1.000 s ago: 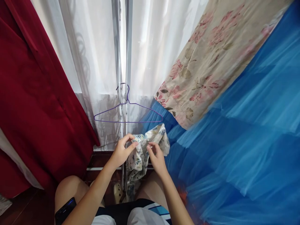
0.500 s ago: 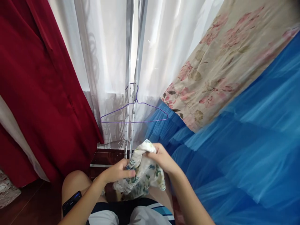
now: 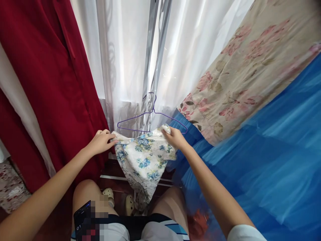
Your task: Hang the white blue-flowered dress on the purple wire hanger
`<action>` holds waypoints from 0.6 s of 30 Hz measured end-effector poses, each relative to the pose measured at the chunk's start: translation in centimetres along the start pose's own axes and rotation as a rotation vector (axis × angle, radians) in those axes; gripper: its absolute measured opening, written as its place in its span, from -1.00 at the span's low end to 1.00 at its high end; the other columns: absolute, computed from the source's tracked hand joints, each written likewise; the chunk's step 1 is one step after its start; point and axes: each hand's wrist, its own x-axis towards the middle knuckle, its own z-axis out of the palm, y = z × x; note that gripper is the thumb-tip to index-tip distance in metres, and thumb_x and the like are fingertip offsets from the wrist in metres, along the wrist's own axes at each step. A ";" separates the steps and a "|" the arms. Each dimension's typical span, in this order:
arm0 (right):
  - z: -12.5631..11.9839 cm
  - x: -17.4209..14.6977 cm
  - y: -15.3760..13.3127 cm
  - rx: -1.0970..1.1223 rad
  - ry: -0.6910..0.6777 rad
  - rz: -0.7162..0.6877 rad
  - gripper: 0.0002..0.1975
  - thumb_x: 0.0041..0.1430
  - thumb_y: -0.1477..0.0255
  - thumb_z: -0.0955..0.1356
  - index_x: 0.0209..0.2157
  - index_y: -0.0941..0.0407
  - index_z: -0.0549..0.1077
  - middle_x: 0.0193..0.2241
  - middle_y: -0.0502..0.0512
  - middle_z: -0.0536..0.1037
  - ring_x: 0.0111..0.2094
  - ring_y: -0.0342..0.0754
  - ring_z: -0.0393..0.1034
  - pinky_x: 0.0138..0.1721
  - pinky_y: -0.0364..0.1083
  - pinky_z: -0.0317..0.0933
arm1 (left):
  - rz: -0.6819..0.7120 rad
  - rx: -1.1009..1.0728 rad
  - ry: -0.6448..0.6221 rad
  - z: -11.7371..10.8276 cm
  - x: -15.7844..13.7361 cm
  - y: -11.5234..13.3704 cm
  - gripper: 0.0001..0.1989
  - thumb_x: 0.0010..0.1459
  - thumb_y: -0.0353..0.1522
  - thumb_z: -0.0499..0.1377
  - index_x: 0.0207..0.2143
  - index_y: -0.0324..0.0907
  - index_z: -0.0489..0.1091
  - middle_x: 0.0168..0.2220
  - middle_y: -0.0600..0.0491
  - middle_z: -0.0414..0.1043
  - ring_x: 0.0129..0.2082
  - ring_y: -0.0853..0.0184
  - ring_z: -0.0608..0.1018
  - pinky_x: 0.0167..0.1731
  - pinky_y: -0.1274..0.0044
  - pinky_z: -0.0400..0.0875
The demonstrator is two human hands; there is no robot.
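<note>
A white cloth with a blue flower print (image 3: 143,157) hangs spread between my two hands. My left hand (image 3: 100,142) pinches its left top corner beside the red curtain. My right hand (image 3: 174,137) grips its right top corner. Just behind the cloth's top edge an empty purple wire hanger (image 3: 150,122) hangs from a metal frame (image 3: 150,67). The cloth's lower end drops between my knees.
A red curtain (image 3: 42,77) fills the left, a sheer white curtain (image 3: 125,50) hangs behind the frame. A beige flowered fabric (image 3: 240,70) and a blue tulle skirt (image 3: 263,150) fill the right. A dark phone (image 3: 84,217) lies on my left thigh. Pale clogs (image 3: 125,201) stand below.
My hands have moved apart and up, and the bunched flowered cloth is now stretched flat between them just under the hanger. The view has shifted a little to the left.
</note>
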 end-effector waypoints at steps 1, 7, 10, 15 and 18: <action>0.8 0.3 0.0 -0.016 -0.026 0.031 -0.64 0.27 0.20 0.25 -0.41 0.17 0.47 -0.46 0.11 0.57 -0.40 0.02 0.43 -0.42 -0.16 0.08 | -0.017 0.025 -0.019 -0.1 0.9 -1.1 -0.64 0.23 -0.07 0.07 -0.14 -0.07 0.49 -0.21 -0.07 0.47 -0.09 0.08 0.43 -0.02 0.22 0.20; 3.7 -0.3 -1.1 -0.130 -0.049 0.144 -0.64 0.29 0.20 0.25 -0.38 0.15 0.52 -0.39 0.24 0.63 -0.30 0.10 0.52 -0.42 -0.16 0.05 | 0.048 -0.025 0.077 -1.5 4.5 -2.8 -0.76 0.22 -0.25 0.06 -0.16 -0.12 0.44 -0.12 -0.08 0.48 -0.01 0.08 0.42 -0.04 0.26 0.32; 3.5 -1.0 -1.7 -0.188 -0.033 0.163 -0.65 0.28 0.18 0.27 -0.35 0.13 0.54 -0.35 0.26 0.64 -0.28 0.10 0.53 -0.43 -0.15 0.02 | 0.206 -0.108 0.158 -3.3 4.7 -1.9 -0.83 0.19 -0.34 0.05 -0.29 -0.13 0.44 -0.15 -0.03 0.49 0.00 0.14 0.41 0.04 0.31 0.32; 3.4 -1.4 -2.7 -0.180 -0.056 0.173 -0.63 0.30 0.18 0.26 -0.36 0.15 0.54 -0.35 0.27 0.64 -0.28 0.09 0.52 -0.42 -0.14 0.01 | 0.244 -0.110 0.136 -6.0 3.3 -1.6 -0.86 0.11 -0.34 0.10 -0.35 -0.10 0.46 -0.23 0.01 0.51 -0.05 0.14 0.43 0.00 0.33 0.38; 3.8 -1.6 -3.0 -0.169 -0.057 0.180 -0.63 0.30 0.20 0.26 -0.35 0.16 0.54 -0.35 0.27 0.64 -0.28 0.09 0.52 -0.42 -0.13 0.01 | 0.253 -0.073 0.054 -6.9 2.3 -1.8 -0.88 0.08 -0.32 0.13 -0.35 -0.08 0.46 -0.23 0.02 0.51 -0.07 0.15 0.43 -0.04 0.36 0.40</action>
